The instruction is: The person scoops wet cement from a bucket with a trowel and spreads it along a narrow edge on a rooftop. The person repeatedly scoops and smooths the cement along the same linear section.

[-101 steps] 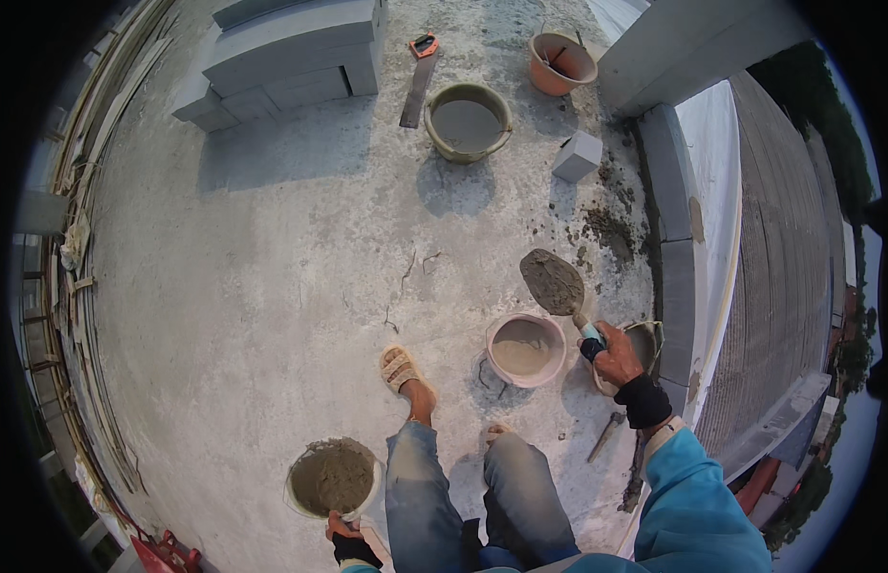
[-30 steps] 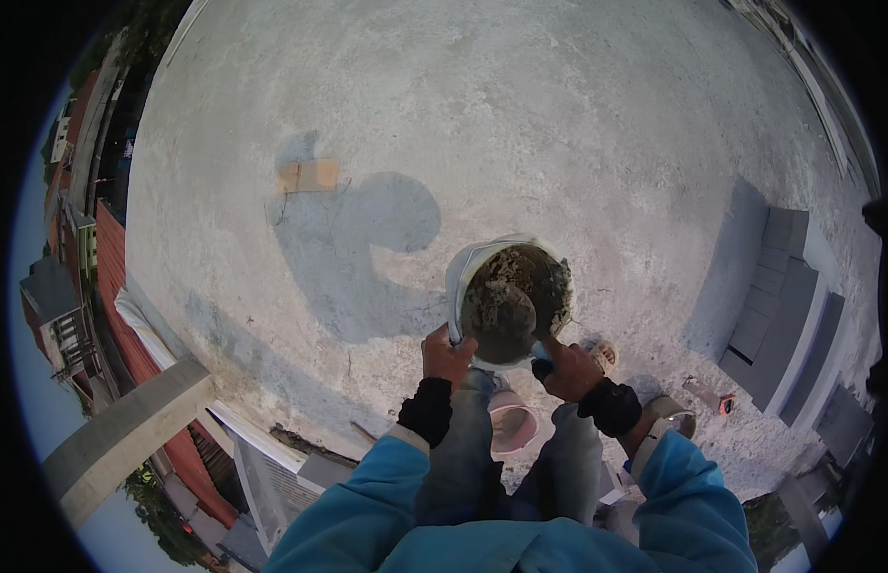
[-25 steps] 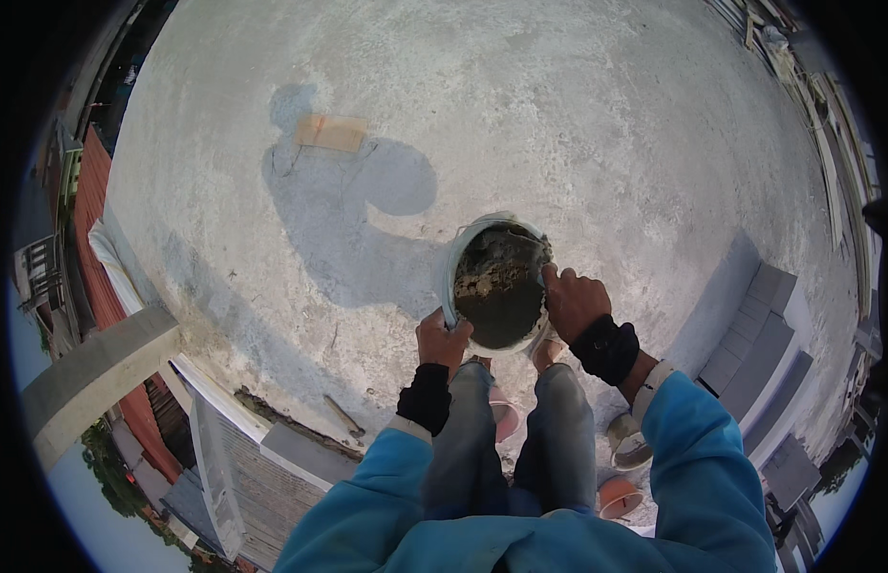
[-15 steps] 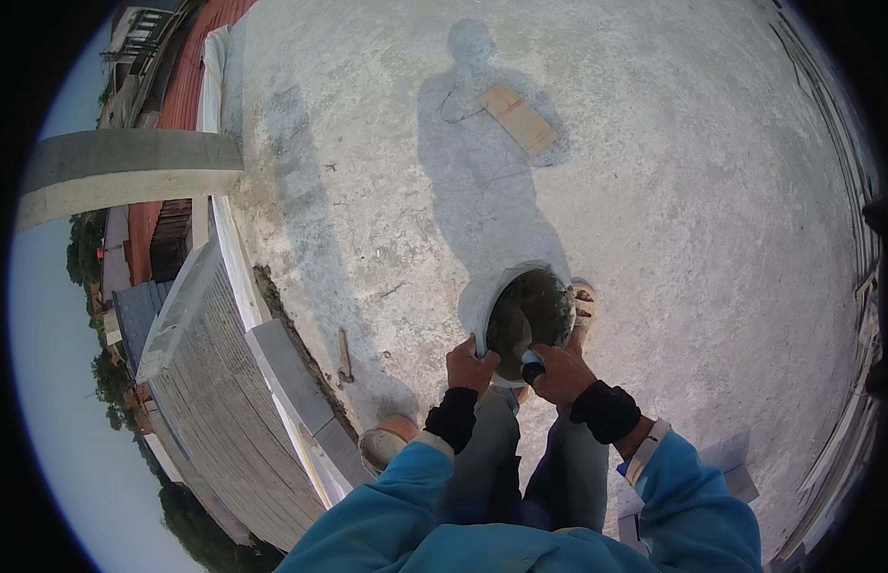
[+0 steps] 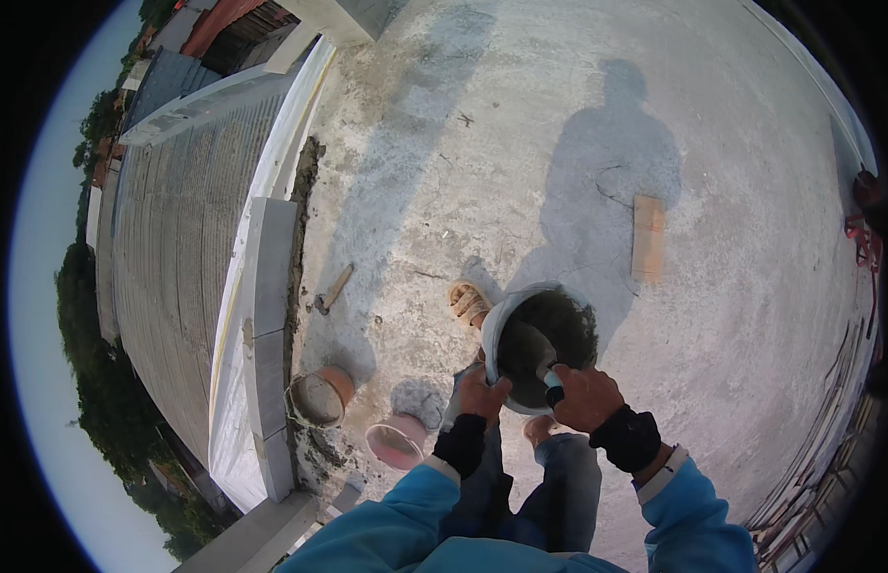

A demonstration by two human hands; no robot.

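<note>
Left grip (image 5: 483, 393) clasps bucket (image 5: 494, 336), right grip (image 5: 589, 399) curls around trowel (image 5: 530, 351).

Left hand (image 5: 482, 395) on the bucket (image 5: 499, 318) rim, right hand (image 5: 587, 399) gripping the trowel (image 5: 526, 350), blade inside with the grey mortar (image 5: 570, 322)! Over on the floor (image 5: 730, 344), there's a hammer (image 5: 338, 286) near the blocks (image 5: 270, 291), orange pail (image 5: 340, 383), pink tub (image 5: 418, 427), and cardboard (image 5: 648, 239) away to the right.
</note>
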